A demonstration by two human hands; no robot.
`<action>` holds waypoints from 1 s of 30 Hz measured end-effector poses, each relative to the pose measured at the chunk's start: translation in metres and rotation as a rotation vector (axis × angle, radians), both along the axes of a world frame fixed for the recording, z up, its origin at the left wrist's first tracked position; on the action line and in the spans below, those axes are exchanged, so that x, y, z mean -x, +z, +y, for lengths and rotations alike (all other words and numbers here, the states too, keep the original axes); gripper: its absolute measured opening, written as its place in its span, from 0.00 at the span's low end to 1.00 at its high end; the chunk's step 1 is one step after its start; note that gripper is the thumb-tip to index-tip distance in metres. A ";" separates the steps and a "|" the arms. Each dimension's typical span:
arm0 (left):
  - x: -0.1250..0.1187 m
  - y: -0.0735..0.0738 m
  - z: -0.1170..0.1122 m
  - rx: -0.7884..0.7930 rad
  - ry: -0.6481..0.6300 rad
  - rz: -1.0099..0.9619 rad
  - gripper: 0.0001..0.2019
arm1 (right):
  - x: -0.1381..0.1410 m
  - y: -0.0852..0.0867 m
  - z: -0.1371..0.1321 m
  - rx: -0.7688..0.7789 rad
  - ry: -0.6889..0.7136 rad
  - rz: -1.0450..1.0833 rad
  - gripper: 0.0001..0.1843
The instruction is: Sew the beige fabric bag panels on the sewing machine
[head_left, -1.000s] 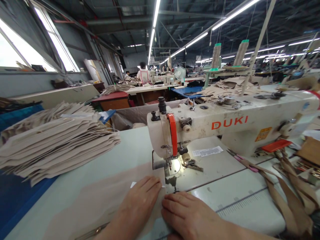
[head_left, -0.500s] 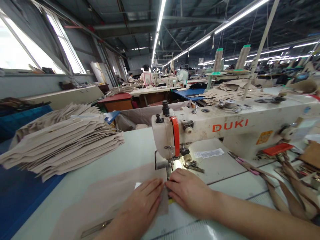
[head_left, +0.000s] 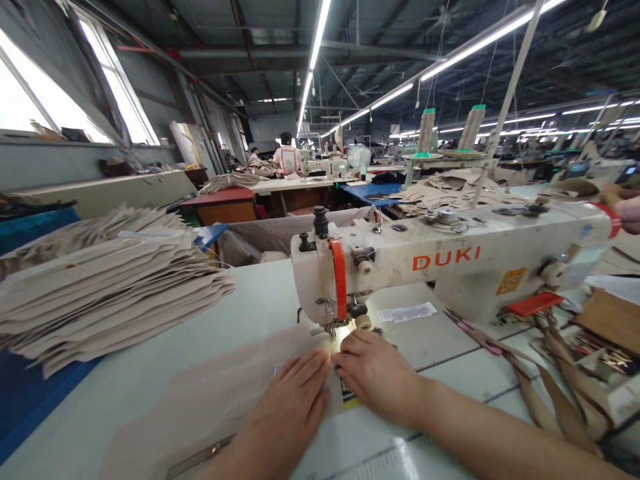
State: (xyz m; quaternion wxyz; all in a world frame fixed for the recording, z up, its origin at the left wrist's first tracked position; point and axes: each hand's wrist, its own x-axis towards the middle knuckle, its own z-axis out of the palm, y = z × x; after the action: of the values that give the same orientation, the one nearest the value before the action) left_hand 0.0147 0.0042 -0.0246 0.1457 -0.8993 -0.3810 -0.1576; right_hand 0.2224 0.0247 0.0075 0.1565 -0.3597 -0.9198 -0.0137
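A thin beige fabric panel (head_left: pixel 210 387) lies on the sewing table, its right edge running to the needle area of a white sewing machine (head_left: pixel 390 257). My left hand (head_left: pixel 287 407) rests flat on that panel, fingers stretched toward the needle. Just right of the fabric edge, my right hand (head_left: pixel 377 370) has its fingers curled and pressed together close to the presser foot; what they pinch is hidden. A metal zipper-like strip (head_left: pixel 200 457) shows on the panel, partly beneath my left forearm. The machine's lamp lights the spot between both hands.
A tall stack of beige fabric pieces (head_left: pixel 110 287) stands at left. On the right lie scissors (head_left: pixel 475 333), fabric straps (head_left: pixel 545 380) and a paper label strip (head_left: pixel 407 312). Another person's hand (head_left: pixel 627 210) appears at the machine's far right end. Thread cones (head_left: pixel 426 132) stand behind.
The view has shifted slightly to the right. The fabric and my left hand have moved a little toward the needle. Another person's hand has come into view at the right edge.
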 end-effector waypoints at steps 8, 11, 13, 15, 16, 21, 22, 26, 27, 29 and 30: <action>-0.005 0.004 0.013 -0.056 -0.016 -0.032 0.18 | 0.000 -0.001 0.008 -0.064 -0.006 -0.059 0.07; -0.007 0.008 0.015 -0.064 -0.039 -0.030 0.17 | 0.000 -0.003 0.009 -0.056 -0.016 -0.063 0.07; -0.007 0.009 0.015 -0.077 -0.049 -0.031 0.17 | 0.000 -0.004 0.008 -0.047 -0.023 -0.063 0.06; -0.008 0.010 0.015 -0.079 -0.050 -0.041 0.17 | 0.000 -0.004 0.008 -0.038 -0.033 -0.065 0.06; -0.008 0.009 0.015 -0.072 -0.047 -0.044 0.17 | 0.000 -0.004 0.008 -0.038 -0.035 -0.065 0.06; -0.006 0.007 0.016 -0.036 -0.030 -0.036 0.18 | 0.000 -0.006 0.007 -0.066 -0.023 -0.042 0.07; -0.006 0.007 0.016 -0.041 -0.033 -0.027 0.18 | 0.000 -0.006 0.007 -0.067 -0.021 -0.039 0.07; -0.006 0.006 0.017 -0.048 -0.040 -0.012 0.18 | 0.000 -0.007 0.006 -0.064 -0.029 -0.026 0.07; -0.006 0.006 0.018 -0.039 -0.039 -0.017 0.18 | 0.000 -0.006 0.006 -0.060 -0.031 -0.025 0.07; -0.006 0.006 0.019 -0.011 -0.036 -0.029 0.18 | 0.000 -0.006 0.006 -0.052 -0.032 -0.028 0.07; -0.005 0.006 0.020 0.003 -0.033 -0.033 0.18 | 0.001 -0.006 0.006 -0.050 -0.033 -0.031 0.07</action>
State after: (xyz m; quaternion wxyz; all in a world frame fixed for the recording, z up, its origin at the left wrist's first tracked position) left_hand 0.0196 0.0242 -0.0182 0.1355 -0.9029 -0.3688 -0.1744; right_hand 0.2218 0.0308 0.0010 0.1508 -0.3704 -0.9155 -0.0448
